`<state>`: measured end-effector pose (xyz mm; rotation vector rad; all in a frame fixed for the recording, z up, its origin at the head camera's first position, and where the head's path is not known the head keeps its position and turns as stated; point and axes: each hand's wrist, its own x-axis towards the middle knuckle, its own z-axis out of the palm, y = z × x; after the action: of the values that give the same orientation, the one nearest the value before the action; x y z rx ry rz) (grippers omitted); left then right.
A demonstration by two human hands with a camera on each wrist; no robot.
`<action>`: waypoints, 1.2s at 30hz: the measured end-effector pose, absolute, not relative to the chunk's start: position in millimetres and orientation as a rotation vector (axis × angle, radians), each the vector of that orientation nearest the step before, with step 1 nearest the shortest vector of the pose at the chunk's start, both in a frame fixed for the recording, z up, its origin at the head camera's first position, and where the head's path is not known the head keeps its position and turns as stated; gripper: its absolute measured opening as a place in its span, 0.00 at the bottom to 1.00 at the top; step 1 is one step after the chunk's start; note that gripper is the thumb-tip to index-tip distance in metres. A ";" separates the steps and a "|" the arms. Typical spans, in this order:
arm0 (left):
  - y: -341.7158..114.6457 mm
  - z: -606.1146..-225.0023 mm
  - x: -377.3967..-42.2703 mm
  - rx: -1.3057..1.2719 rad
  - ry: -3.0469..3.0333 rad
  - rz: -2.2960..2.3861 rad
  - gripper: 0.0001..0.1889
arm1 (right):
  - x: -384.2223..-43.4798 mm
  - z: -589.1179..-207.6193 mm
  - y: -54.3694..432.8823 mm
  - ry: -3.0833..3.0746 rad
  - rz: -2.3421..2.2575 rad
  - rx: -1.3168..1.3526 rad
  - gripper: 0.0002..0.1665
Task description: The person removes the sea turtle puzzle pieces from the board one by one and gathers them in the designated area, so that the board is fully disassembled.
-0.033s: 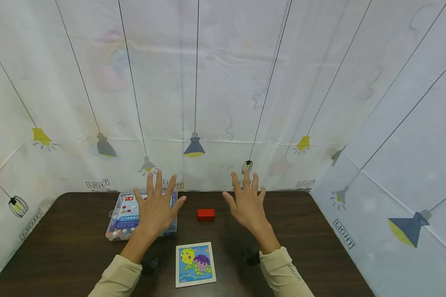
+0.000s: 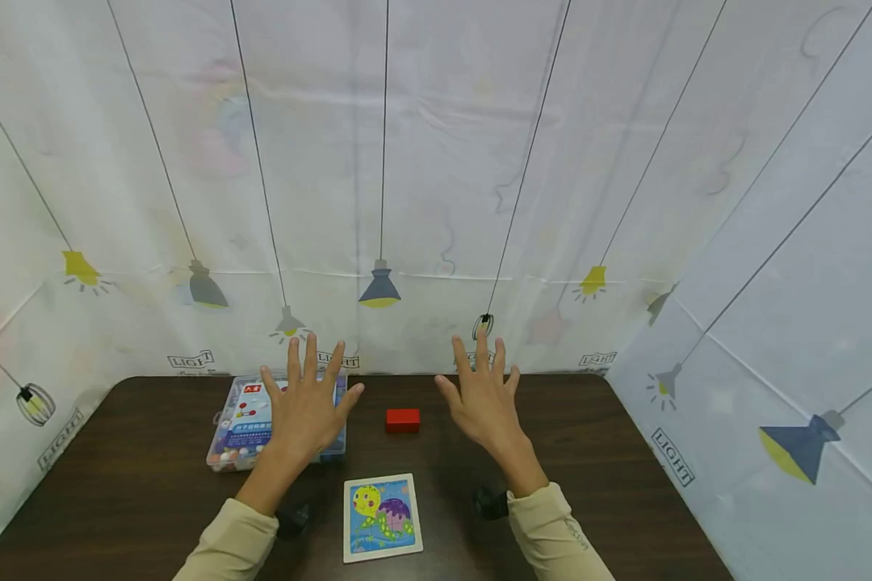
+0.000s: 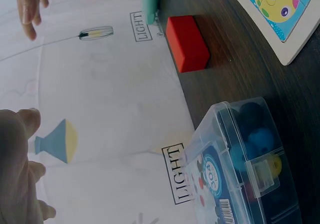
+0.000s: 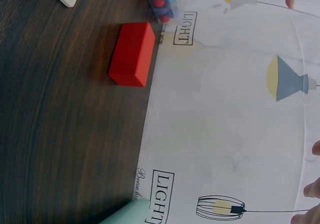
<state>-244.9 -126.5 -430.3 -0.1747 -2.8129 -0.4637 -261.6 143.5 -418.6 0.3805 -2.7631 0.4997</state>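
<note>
Dark brown wood grain covers the table (image 2: 138, 484), and on it lie three things: one red block (image 2: 403, 420), one clear plastic box (image 2: 243, 428) and one picture puzzle board (image 2: 381, 516).

Two hands are raised above the tabletop, palms down. The left hand (image 2: 307, 407) has its fingers straight and fanned apart; it holds nothing and hovers over the right half of the clear plastic box. The right hand (image 2: 483, 399) is likewise spread, fingers straight, gripping nothing, and hangs to the right of the red block. Both arms wear cream sleeves (image 2: 552, 532).

The red block sits between the two hands, near the table's far edge, apart from both; the wrist views show it lying flat on the wood just in front of the backdrop.

The box carries a blue-and-white printed label with a barcode; its small print cannot be read. Through its wall, coloured beads show, red, blue and yellow among them. The puzzle board, nearest the person, shows one yellow round creature and one purple shape on blue.

The white backdrop (image 2: 436, 161) is printed with hanging lamps, and the word "LIGHT" (image 2: 190, 359) in a frame repeats along its lower edge.
</note>
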 end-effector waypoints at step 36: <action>-148.0 -534.0 -143.9 -0.872 -3.186 -0.670 0.29 | -223.4 -490.7 80.2 -2.972 0.347 1.413 0.26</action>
<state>-143.9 -148.0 -534.0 -0.8724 -3.1859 -0.6705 -223.4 80.2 -490.7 1.4127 -2.9717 0.3469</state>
